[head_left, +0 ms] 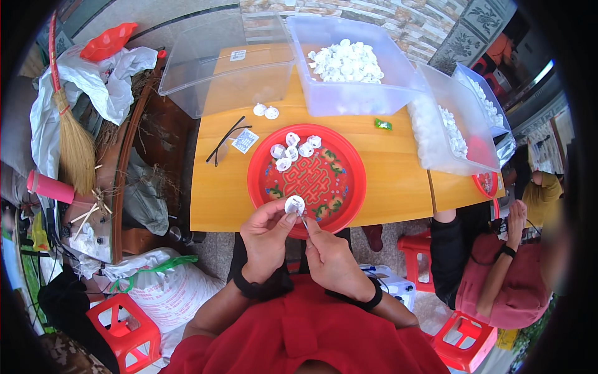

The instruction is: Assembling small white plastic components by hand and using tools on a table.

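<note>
Orange-topped and crowded, the table (386,181) carries a red round tray (352,181) at its near edge, clear bins of white parts (346,61) further back, and a co-worker in a red top (498,280) seated off to the side.

At that near edge the left hand (265,237) pinches a small white round disc (294,204) between thumb and forefinger, tilted toward the person. The right hand (330,255) is closed with its fingertips pressed on something thin just beside the disc; what it is I cannot make out. Beyond the grip, on the far side of the tray, lie a handful of the same white pieces (291,149).

My worry is the hold itself: the disc sits only by its rim, partly out past the tray's lip, so a push from the right hand could twist it free and send it down between the table and the person's lap. A slip of the thin item could also jab the left thumb.
</note>
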`<state>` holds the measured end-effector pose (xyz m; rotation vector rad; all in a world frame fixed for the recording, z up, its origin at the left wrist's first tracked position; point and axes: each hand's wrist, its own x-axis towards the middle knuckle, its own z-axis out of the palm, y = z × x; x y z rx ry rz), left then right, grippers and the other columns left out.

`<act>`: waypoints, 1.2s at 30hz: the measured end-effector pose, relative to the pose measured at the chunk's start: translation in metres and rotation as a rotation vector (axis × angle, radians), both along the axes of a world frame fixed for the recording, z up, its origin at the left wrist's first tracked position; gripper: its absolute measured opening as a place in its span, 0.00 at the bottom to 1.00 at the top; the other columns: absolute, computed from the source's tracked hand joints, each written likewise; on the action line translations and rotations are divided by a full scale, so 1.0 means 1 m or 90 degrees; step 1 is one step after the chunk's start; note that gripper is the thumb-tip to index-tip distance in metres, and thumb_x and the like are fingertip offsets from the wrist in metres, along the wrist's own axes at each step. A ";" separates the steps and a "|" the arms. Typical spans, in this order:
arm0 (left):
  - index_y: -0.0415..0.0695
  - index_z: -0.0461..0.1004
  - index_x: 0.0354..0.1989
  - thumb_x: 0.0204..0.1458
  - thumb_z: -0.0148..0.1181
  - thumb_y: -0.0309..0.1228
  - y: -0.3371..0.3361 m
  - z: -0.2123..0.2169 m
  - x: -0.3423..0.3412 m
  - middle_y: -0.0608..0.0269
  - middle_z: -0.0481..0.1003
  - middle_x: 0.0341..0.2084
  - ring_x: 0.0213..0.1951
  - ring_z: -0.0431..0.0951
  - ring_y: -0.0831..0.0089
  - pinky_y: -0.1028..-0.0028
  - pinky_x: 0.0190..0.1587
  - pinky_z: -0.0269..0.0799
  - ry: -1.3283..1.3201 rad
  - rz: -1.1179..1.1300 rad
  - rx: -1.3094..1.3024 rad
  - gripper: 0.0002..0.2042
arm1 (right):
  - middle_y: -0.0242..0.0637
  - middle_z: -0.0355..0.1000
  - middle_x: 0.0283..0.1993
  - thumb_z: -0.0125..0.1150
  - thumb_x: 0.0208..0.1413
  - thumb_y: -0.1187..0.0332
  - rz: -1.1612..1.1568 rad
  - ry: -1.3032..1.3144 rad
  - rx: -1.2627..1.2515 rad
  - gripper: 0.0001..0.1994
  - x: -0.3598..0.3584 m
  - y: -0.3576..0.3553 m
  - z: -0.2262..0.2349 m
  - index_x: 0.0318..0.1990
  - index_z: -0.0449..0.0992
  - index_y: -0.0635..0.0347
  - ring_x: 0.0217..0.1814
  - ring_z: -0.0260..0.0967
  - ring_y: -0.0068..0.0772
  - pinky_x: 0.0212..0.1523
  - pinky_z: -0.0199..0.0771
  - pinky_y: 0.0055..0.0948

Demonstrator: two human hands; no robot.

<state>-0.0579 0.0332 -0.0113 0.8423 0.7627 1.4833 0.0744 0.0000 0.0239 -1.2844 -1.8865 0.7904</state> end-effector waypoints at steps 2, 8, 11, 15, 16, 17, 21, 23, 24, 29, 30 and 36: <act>0.32 0.70 0.43 0.49 0.54 0.14 0.000 -0.002 0.001 0.56 0.75 0.38 0.39 0.75 0.74 0.76 0.43 0.73 0.036 0.021 0.029 0.12 | 0.48 0.68 0.26 0.47 0.50 0.80 -0.002 -0.031 0.036 0.21 0.000 0.000 0.002 0.54 0.61 0.74 0.25 0.70 0.45 0.27 0.71 0.36; 0.32 0.71 0.41 0.48 0.54 0.12 -0.001 -0.013 0.001 0.56 0.74 0.39 0.39 0.75 0.74 0.76 0.42 0.73 0.125 0.025 0.042 0.11 | 0.45 0.67 0.22 0.53 0.42 0.74 0.068 -0.420 0.052 0.26 0.005 0.007 0.033 0.51 0.61 0.81 0.22 0.70 0.40 0.20 0.70 0.32; 0.32 0.72 0.40 0.48 0.53 0.12 0.000 -0.009 0.004 0.56 0.74 0.39 0.38 0.76 0.74 0.77 0.40 0.74 0.134 0.025 0.012 0.10 | 0.43 0.67 0.20 0.54 0.39 0.74 0.145 -0.523 0.082 0.24 0.006 0.015 0.047 0.45 0.64 0.84 0.22 0.70 0.33 0.16 0.68 0.28; 0.33 0.73 0.38 0.48 0.53 0.12 0.003 -0.009 0.005 0.56 0.75 0.37 0.36 0.76 0.75 0.78 0.39 0.74 0.164 0.009 0.004 0.09 | 0.41 0.66 0.19 0.55 0.38 0.74 0.191 -0.623 0.161 0.22 0.002 0.016 0.052 0.43 0.67 0.84 0.20 0.68 0.29 0.14 0.67 0.24; 0.33 0.73 0.38 0.48 0.53 0.13 0.004 -0.010 0.004 0.56 0.75 0.37 0.35 0.76 0.75 0.78 0.38 0.74 0.185 0.001 0.000 0.09 | 0.41 0.66 0.19 0.54 0.39 0.75 0.194 -0.625 0.173 0.23 0.000 0.017 0.051 0.45 0.68 0.82 0.18 0.67 0.29 0.14 0.66 0.24; 0.33 0.73 0.37 0.48 0.54 0.13 0.004 -0.011 0.003 0.57 0.75 0.36 0.35 0.76 0.76 0.78 0.38 0.74 0.205 -0.008 -0.003 0.08 | 0.41 0.66 0.19 0.54 0.39 0.75 0.195 -0.624 0.173 0.23 -0.001 0.016 0.049 0.45 0.68 0.82 0.18 0.67 0.29 0.14 0.66 0.24; 0.33 0.72 0.40 0.49 0.52 0.12 0.006 -0.011 -0.001 0.56 0.75 0.36 0.35 0.76 0.74 0.77 0.37 0.75 0.254 -0.018 0.022 0.10 | 0.40 0.65 0.18 0.54 0.39 0.74 0.175 -0.660 0.205 0.23 -0.004 0.012 0.053 0.46 0.68 0.81 0.18 0.66 0.29 0.14 0.65 0.25; 0.34 0.72 0.41 0.49 0.52 0.13 0.007 -0.010 -0.004 0.57 0.75 0.36 0.36 0.76 0.74 0.77 0.38 0.75 0.240 -0.050 0.004 0.11 | 0.39 0.64 0.19 0.54 0.40 0.74 0.176 -0.673 0.197 0.23 -0.001 0.013 0.058 0.47 0.68 0.79 0.18 0.66 0.30 0.14 0.65 0.25; 0.34 0.72 0.41 0.49 0.52 0.13 0.008 -0.007 -0.006 0.57 0.75 0.36 0.36 0.76 0.74 0.77 0.38 0.75 0.240 -0.048 0.003 0.11 | 0.41 0.66 0.21 0.55 0.38 0.75 0.175 -0.627 0.159 0.24 0.005 0.017 0.060 0.47 0.67 0.80 0.21 0.68 0.31 0.16 0.67 0.26; 0.34 0.71 0.43 0.49 0.52 0.12 0.005 0.009 -0.016 0.58 0.74 0.38 0.39 0.75 0.74 0.76 0.42 0.73 0.106 -0.075 -0.020 0.13 | 0.39 0.63 0.24 0.54 0.38 0.76 0.097 -0.456 0.120 0.24 0.026 0.013 0.063 0.48 0.68 0.72 0.21 0.66 0.34 0.20 0.66 0.30; 0.34 0.71 0.43 0.49 0.52 0.12 0.005 0.011 -0.016 0.58 0.74 0.38 0.39 0.75 0.74 0.76 0.42 0.73 0.105 -0.078 -0.020 0.13 | 0.38 0.61 0.23 0.54 0.38 0.76 0.077 -0.428 0.124 0.23 0.028 0.011 0.061 0.48 0.69 0.70 0.20 0.65 0.34 0.20 0.65 0.31; 0.33 0.71 0.44 0.47 0.53 0.11 0.001 0.012 -0.014 0.57 0.74 0.39 0.41 0.75 0.73 0.74 0.46 0.72 0.091 -0.104 0.011 0.14 | 0.37 0.60 0.23 0.54 0.38 0.77 0.075 -0.409 0.125 0.23 0.029 0.008 0.059 0.48 0.70 0.68 0.21 0.65 0.34 0.20 0.65 0.31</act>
